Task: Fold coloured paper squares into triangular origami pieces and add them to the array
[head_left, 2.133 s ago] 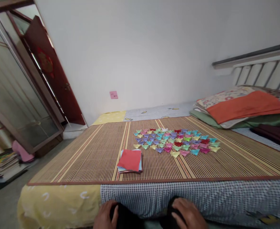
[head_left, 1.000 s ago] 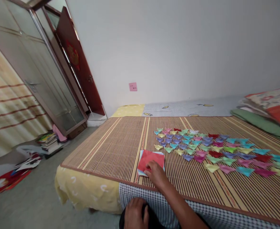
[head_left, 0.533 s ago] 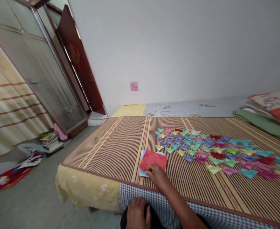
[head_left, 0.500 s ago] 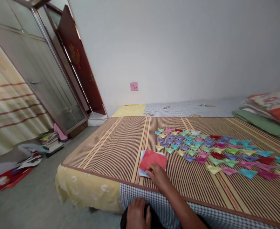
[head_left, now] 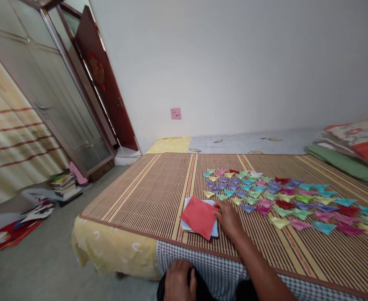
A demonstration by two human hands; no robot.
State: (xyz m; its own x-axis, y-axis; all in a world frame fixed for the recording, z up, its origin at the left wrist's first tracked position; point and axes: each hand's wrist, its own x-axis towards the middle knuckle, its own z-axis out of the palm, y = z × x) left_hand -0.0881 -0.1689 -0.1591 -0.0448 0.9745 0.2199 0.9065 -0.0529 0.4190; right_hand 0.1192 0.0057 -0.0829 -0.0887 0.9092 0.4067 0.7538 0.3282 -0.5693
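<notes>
A red paper sheet [head_left: 198, 216] lies turned at an angle on top of a small stack of coloured paper [head_left: 214, 230], on a striped bamboo mat [head_left: 146, 196] covering the bed. My right hand [head_left: 229, 218] reaches over the bed edge, and its fingers grip the red sheet's right corner. Several small folded paper pieces [head_left: 280, 196] in many colours are laid out in rows to the right of the stack. My left hand [head_left: 177, 280] rests on my knee below the bed edge and holds nothing.
Folded bedding and pillows [head_left: 356, 146] lie at the far right of the bed. A dark red door [head_left: 105, 83] and a glass-fronted cabinet [head_left: 46, 96] stand on the left. Books [head_left: 63, 184] and papers are piled on the floor. The yellow sheet [head_left: 108, 251] hangs over the bed corner.
My right hand left my knee, reached the paper stack, then shifted from the red sheet's near edge to its right corner. The red sheet has turned and slid toward me.
</notes>
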